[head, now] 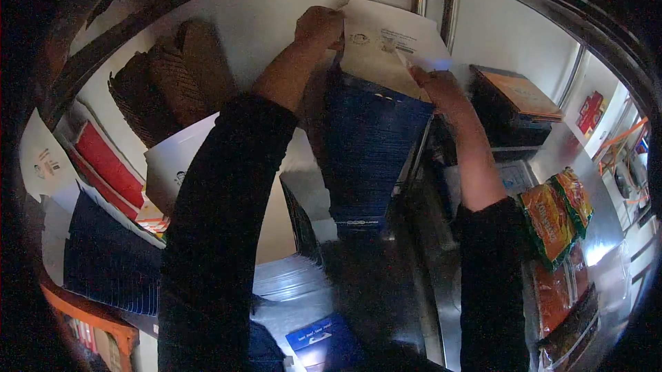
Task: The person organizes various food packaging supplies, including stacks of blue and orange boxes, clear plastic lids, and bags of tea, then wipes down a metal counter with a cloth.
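Note:
Both hands are raised at a tall stack of flat folded boxes (380, 149) with dark blue sides and pale tops. My left hand (320, 28) grips the left edge of the topmost pale printed cardboard sheet (382, 28). At that sheet's right side is my right hand (432, 80), its fingers partly hidden by the card, so its hold cannot be told. Left of my left forearm another white printed box (181, 149) stands on a second stack, partly behind the dark sleeve.
Brown corrugated cardboard pieces (176, 77) lean at the upper left, above dark blue flat boxes (111, 253). On the right are an orange-topped box stack (517, 93) and green-orange food packets (553, 217) on a metal surface (595, 186). A blue printed card (318, 338) lies below.

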Demonstrator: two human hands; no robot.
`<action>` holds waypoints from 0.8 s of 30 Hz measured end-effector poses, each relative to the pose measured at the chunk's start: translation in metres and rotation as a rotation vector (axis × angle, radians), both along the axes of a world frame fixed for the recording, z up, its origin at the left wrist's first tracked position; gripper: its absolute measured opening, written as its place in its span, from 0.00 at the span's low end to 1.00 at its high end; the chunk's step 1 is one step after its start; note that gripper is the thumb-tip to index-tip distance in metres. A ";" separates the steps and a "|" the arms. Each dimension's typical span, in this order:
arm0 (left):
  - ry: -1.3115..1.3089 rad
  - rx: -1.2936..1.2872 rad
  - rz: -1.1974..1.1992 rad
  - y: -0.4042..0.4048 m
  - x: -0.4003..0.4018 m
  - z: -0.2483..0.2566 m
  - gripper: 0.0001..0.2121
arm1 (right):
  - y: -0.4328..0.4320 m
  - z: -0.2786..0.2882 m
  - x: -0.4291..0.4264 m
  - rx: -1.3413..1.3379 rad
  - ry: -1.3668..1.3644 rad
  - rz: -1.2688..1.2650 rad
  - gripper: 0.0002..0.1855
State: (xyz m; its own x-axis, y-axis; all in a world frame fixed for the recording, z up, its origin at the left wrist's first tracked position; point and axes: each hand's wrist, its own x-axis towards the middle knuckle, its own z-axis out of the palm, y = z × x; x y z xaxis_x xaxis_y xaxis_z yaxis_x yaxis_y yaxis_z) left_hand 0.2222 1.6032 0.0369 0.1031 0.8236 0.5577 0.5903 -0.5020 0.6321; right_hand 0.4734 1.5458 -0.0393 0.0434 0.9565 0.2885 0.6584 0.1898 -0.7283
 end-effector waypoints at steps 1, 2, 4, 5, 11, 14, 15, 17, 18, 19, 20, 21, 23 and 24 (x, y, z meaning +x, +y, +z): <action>-0.292 -0.233 -0.062 -0.016 0.013 0.007 0.19 | 0.011 -0.006 0.006 0.058 -0.041 0.004 0.43; -0.295 -0.232 -0.074 -0.028 0.023 0.011 0.19 | 0.014 -0.006 0.012 0.090 -0.069 -0.004 0.43; -0.438 -0.262 -0.162 -0.043 0.029 0.013 0.20 | 0.018 -0.008 0.009 0.166 -0.094 -0.023 0.44; -0.439 -0.264 -0.164 -0.042 0.029 0.013 0.20 | 0.020 -0.009 0.009 0.212 -0.098 -0.048 0.45; -0.542 -0.207 -0.366 -0.031 0.006 0.002 0.14 | 0.000 0.002 -0.007 0.123 -0.121 -0.016 0.36; -0.470 -0.336 -0.279 -0.028 0.014 0.001 0.13 | 0.008 -0.001 0.005 0.015 -0.072 -0.008 0.43; -0.445 -0.375 -0.238 -0.027 0.011 0.000 0.13 | 0.008 -0.004 0.004 0.018 -0.071 -0.002 0.43; -0.420 -0.410 -0.191 -0.023 -0.001 0.001 0.13 | 0.008 -0.010 0.001 0.256 -0.119 0.073 0.43; 0.074 -0.080 -0.295 -0.022 -0.011 0.000 0.15 | 0.008 -0.010 0.001 0.334 -0.138 0.095 0.43; 0.338 0.070 -0.341 -0.018 -0.013 -0.003 0.16 | 0.010 -0.007 0.002 0.223 -0.115 0.048 0.42; 0.567 0.254 -0.381 -0.015 -0.015 -0.006 0.17 | 0.012 -0.005 0.002 0.112 -0.093 0.000 0.41; 0.049 -0.017 -0.311 -0.031 0.013 -0.007 0.17 | 0.009 -0.004 0.012 0.109 -0.108 -0.022 0.41; -0.440 -0.285 -0.184 -0.043 0.015 -0.001 0.18 | -0.002 -0.002 0.002 0.073 -0.010 -0.034 0.40; -0.148 -0.218 -0.105 -0.034 0.015 -0.002 0.18 | -0.006 -0.002 0.002 0.073 -0.018 -0.038 0.40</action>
State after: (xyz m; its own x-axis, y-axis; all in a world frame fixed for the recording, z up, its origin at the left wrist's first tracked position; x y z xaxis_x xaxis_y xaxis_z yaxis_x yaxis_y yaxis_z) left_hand 0.2373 1.5688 0.0351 0.1246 0.9150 0.3838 0.4354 -0.3980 0.8075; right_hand 0.4751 1.5401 -0.0416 0.0734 0.9305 0.3589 0.6787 0.2171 -0.7016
